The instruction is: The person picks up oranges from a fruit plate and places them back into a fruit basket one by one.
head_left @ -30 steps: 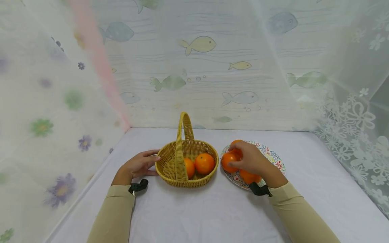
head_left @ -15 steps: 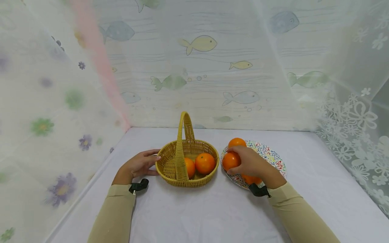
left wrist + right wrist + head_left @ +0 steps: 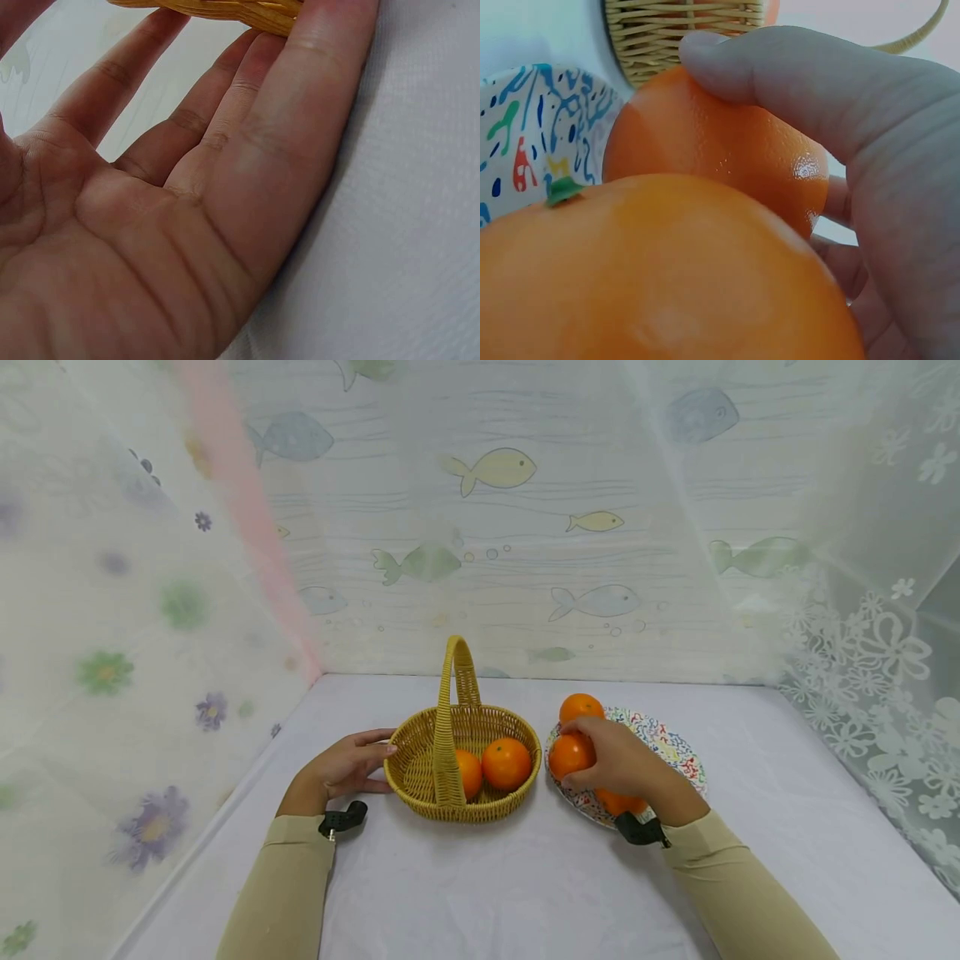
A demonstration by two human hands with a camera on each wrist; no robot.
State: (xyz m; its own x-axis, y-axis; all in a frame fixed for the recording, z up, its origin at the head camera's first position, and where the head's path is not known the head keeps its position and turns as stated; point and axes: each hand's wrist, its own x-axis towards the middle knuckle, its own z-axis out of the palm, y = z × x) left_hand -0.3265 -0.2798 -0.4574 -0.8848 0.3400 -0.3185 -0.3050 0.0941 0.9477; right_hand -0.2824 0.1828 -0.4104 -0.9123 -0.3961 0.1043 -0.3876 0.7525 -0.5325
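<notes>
In the head view, my left hand (image 3: 347, 767) lies at the left side of a yellow wicker basket (image 3: 420, 806). Its fairly straight fingers touch the basket's side, and the left wrist view shows the little finger (image 3: 277, 135) along the cloth. Two oranges (image 3: 506, 764) sit in the basket, one partly behind the handle. My right hand (image 3: 618, 764) grips an orange (image 3: 572, 755) over the left part of a patterned plate (image 3: 675, 752), thumb and fingers around it. Another orange (image 3: 581, 707) sits behind the hand. A nearer orange (image 3: 652, 270) with a green stem fills the right wrist view's foreground.
The basket's tall arched handle (image 3: 457, 668) rises over its middle. Basket and plate stand close together on a white tablecloth (image 3: 480, 893). A fish-patterned curtain (image 3: 480, 568) hangs behind, with flowered curtains at both sides.
My right fingers have settled around the front orange, which has shifted slightly. The orange behind has moved a little farther back and shows more fully. My left hand and the basket stay nearly still.
</notes>
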